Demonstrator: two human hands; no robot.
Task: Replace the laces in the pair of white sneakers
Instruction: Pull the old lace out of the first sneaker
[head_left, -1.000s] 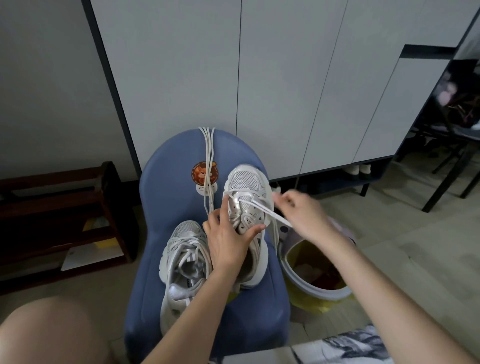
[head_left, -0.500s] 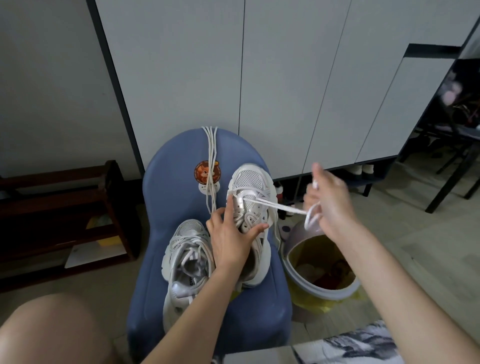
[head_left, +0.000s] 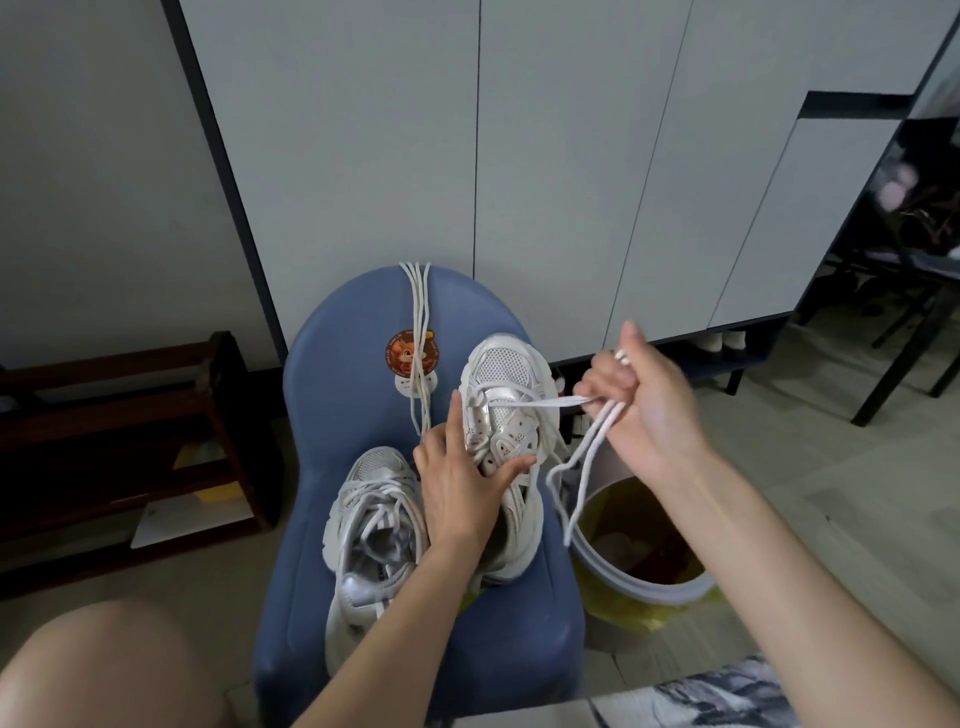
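The fingers (head_left: 597, 387) of the right hand (head_left: 641, 410) are curling round the old lace (head_left: 584, 457), gripping it where it is leaving the right sneaker (head_left: 501, 441) near the toe, with slack looping down over the bin (head_left: 670, 587). A second ago this hand was pinching the lace close against the shoe; it has since been drawing out to the right and bunching the freed length in its grip, so I judge the unlacing of this shoe to be nearly done. The left hand (head_left: 457, 493) is still pressing on the same sneaker, fingers straight and thumb spread, holding nothing. Both shoes are lying on the blue chair (head_left: 332, 415); the left sneaker (head_left: 371, 525) is keeping its laces. The spare laces (head_left: 418, 312) are hanging over the chair back, waiting. A round cartoon sticker (head_left: 402, 353) is showing there; its rim lettering is too small to read, and dark print on the left sneaker's tongue is illegible too
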